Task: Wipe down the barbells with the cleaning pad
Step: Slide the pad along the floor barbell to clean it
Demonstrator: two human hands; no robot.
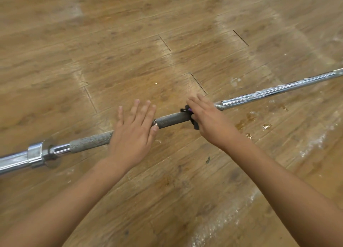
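The barbell (172,119) lies on the wooden floor (130,51), straight ahead of both hands, its long axis running from lower left to upper right. Its middle is dull grey and knurled. The chrome stretch to the right carries white smears (263,93), so wiping likely heads that way. The dark cleaning pad (195,125) sits on the bar under the right hand (209,120), which presses it with straight fingers (thumb hidden). The left hand (133,129) rests flat on the bar, fingers spread, gripping nothing. It is nearer the collar (37,154).
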